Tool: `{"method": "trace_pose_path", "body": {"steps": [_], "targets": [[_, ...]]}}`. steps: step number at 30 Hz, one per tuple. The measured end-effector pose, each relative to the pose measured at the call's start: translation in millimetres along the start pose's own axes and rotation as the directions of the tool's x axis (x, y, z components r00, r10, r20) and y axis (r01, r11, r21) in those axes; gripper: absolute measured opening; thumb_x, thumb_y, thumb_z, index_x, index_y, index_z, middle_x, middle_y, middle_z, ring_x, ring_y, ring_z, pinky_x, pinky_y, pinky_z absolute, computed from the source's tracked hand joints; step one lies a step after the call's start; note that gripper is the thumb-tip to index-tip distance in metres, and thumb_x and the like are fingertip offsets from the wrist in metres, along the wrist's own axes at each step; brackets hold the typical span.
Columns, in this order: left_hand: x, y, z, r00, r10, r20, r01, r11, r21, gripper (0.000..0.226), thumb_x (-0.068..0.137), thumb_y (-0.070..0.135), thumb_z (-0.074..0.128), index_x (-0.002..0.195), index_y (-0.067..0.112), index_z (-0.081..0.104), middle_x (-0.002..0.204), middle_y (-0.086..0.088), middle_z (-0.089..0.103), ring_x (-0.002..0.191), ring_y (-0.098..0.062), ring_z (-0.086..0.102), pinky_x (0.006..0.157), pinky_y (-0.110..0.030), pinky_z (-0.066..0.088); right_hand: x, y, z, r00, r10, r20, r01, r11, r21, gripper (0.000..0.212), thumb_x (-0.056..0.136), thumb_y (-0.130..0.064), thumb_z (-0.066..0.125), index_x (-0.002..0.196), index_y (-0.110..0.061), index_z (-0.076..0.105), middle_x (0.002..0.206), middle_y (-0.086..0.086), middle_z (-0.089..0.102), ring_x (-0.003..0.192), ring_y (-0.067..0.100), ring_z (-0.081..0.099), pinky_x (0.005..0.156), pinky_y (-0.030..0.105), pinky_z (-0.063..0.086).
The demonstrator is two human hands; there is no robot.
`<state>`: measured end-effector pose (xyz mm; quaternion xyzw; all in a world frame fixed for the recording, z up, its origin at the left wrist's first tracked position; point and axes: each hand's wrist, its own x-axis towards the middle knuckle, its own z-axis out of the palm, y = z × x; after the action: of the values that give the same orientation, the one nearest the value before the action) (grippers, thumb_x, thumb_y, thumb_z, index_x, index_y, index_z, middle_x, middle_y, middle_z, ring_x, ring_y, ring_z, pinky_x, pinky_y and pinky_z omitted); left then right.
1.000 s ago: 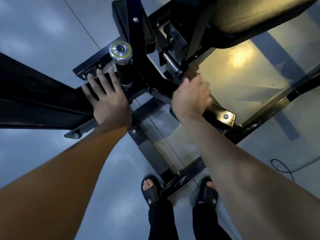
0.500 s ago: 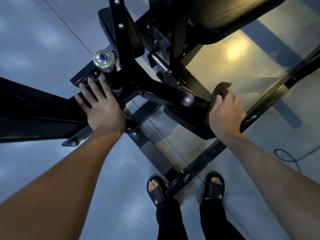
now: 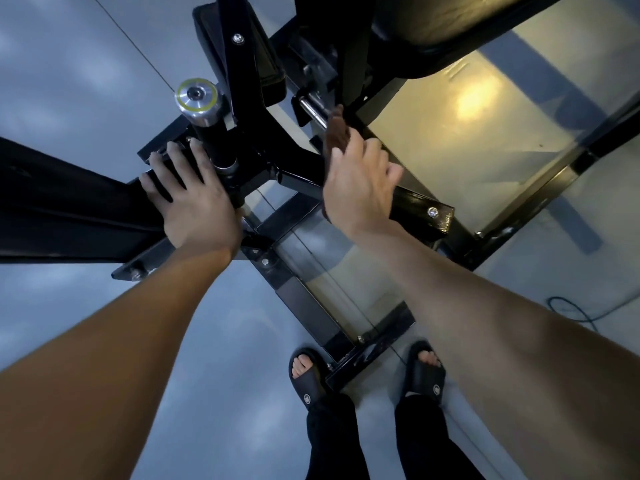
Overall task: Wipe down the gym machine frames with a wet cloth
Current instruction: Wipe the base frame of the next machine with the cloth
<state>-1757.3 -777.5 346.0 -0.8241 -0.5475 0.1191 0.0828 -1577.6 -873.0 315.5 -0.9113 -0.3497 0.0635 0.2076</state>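
Black frame (image 3: 420,206), steel peg (image 3: 197,98) and padded seat (image 3: 433,36) crowd my reach.
My left hand (image 3: 194,199) rests flat on the frame; my right hand (image 3: 358,188) presses the brown cloth (image 3: 336,133) against it.

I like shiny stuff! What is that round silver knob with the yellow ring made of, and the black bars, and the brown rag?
The silver knob looks like polished metal: it gleams and mirrors light. The black bars seem to be steel with glossy black paint, since they shine and carry bolts. The brown rag under the right hand looks like soft cloth, limp and dull, though it is blurred.

Right hand (image 3: 358,188) and cloth (image 3: 336,131) back up-frame.
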Motion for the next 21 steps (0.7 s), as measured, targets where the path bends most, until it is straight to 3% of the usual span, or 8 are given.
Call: {"method": "trace_pose_path", "body": {"steps": [6, 9, 13, 18, 21], "targets": [[2, 0, 3, 1.000, -0.019, -0.002, 0.019, 1.000, -0.009, 0.113, 0.085, 0.042, 0.080, 0.161, 0.006, 0.005, 0.165, -0.027, 0.011, 0.153, -0.050, 0.007, 0.123, -0.065, 0.009, -21, 111, -51, 0.985, 0.139, 0.104, -0.135, 0.990, -0.040, 0.047, 0.111, -0.031, 0.033, 0.151, -0.009, 0.043, 0.126, 0.016, 0.054, 0.113, 0.031, 0.052, 0.101, 0.046, 0.033], [2, 3, 3, 1.000, -0.025, 0.012, 0.025, 1.000, -0.010, 0.114, 0.087, 0.043, 0.078, 0.162, 0.006, 0.000, 0.166, -0.027, 0.008, 0.153, -0.050, 0.005, 0.124, -0.064, 0.007, -22, 129, -57, 0.977, 0.179, 0.115, -0.175, 0.984, -0.043, 0.046, 0.111, -0.030, 0.034, 0.151, -0.008, 0.041, 0.128, 0.018, 0.053, 0.119, 0.034, 0.050, 0.107, 0.050, 0.032], [1, 4, 5, 1.000, -0.029, 0.006, 0.029, 1.000, -0.005, 0.114, 0.089, 0.041, 0.076, 0.162, 0.007, -0.004, 0.167, -0.027, 0.007, 0.154, -0.050, 0.004, 0.124, -0.065, 0.006, -27, 104, -39, 0.957, 0.290, -0.023, -0.290, 0.957, -0.028, 0.045, 0.108, -0.029, 0.039, 0.147, -0.009, 0.046, 0.124, 0.015, 0.053, 0.115, 0.032, 0.051, 0.100, 0.048, 0.035], [1, 4, 4, 1.000, -0.019, -0.014, 0.019, 1.000, -0.010, 0.112, 0.089, 0.043, 0.076, 0.161, 0.005, -0.001, 0.166, -0.028, 0.010, 0.153, -0.052, 0.008, 0.122, -0.065, 0.006, -7, 17, -6, 0.980, 0.194, -0.033, -0.195, 0.980, -0.028, 0.047, 0.104, -0.039, 0.033, 0.143, -0.020, 0.051, 0.123, 0.003, 0.056, 0.111, 0.020, 0.052, 0.097, 0.041, 0.036], [-1, 4, 2, 1.000, -0.014, -0.012, 0.014, 1.000, 0.004, 0.112, 0.089, 0.045, 0.076, 0.161, 0.004, 0.001, 0.165, -0.029, 0.013, 0.152, -0.052, 0.012, 0.122, -0.065, 0.008, 2, -40, 7, 0.996, 0.090, -0.022, -0.090, 0.996, 0.017, 0.043, 0.105, -0.037, 0.041, 0.143, -0.019, 0.050, 0.122, 0.003, 0.056, 0.108, 0.019, 0.054, 0.096, 0.040, 0.037]]}}
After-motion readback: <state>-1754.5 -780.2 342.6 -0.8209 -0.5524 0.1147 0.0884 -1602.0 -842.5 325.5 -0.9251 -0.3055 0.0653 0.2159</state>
